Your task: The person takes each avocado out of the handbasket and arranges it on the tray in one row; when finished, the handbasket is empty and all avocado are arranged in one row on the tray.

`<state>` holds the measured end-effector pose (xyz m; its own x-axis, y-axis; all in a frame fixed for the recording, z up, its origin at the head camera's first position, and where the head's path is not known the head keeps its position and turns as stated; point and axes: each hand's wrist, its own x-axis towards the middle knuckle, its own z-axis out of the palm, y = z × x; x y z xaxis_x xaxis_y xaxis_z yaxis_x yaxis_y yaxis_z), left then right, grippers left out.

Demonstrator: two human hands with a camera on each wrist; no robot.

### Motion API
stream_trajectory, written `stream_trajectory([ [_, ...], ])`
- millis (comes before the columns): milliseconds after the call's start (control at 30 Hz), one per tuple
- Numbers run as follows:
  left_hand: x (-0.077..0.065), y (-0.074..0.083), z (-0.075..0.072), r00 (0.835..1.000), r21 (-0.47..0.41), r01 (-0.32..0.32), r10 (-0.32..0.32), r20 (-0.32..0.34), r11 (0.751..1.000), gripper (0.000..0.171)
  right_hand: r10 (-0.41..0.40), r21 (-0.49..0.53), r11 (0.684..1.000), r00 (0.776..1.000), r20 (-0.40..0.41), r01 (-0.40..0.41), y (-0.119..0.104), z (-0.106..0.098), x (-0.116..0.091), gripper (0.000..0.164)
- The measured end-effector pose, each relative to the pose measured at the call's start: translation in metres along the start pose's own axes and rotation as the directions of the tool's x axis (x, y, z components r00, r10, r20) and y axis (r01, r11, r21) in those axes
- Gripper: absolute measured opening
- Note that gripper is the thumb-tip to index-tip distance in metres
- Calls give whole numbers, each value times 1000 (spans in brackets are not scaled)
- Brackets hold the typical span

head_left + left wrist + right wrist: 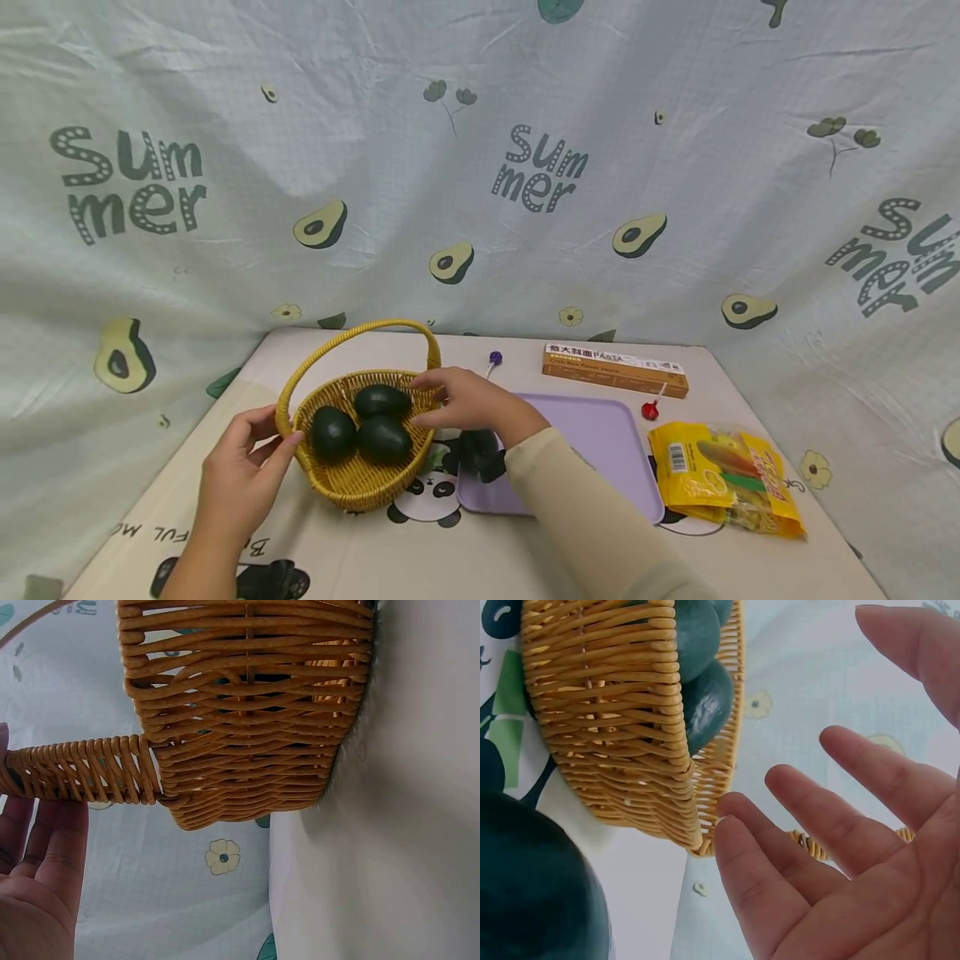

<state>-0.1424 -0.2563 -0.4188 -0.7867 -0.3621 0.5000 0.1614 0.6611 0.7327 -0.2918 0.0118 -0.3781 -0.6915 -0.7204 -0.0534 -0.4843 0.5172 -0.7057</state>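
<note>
Avocados (384, 440) in basket (363, 498), left of tray (607, 433)

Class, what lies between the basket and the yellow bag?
The head view shows the purple tray between the basket and the yellow bag, with a dark avocado at its basket-side edge and the right sleeve across it.

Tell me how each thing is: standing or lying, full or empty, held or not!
Basket: upright, partly filled
Basket handle: raised
Three dark green fruits: in the basket
Tray: lying flat
Fourth dark fruit: outside basket, at tray's left end
Pasta box: lying down, looks closed
Yellow bag: lying down; can't tell if sealed
Red lollipop: on table, unheld
Purple lollipop: on table, unheld
Left hand: gripping basket handle
Right hand: fingers spread, holding nothing
</note>
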Motion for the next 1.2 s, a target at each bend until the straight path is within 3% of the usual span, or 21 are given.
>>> stream_trajectory([
  [400,0,-1,-1,1000,-2,-19,19,3,1000,42,-13,-63,998,997,71,18,-7,3,17,63],
  [1200,0,-5,-1,1000,-25,-24,24,8,999,42,85,-132,989,986,141,-66,-29,20,47,55],
])
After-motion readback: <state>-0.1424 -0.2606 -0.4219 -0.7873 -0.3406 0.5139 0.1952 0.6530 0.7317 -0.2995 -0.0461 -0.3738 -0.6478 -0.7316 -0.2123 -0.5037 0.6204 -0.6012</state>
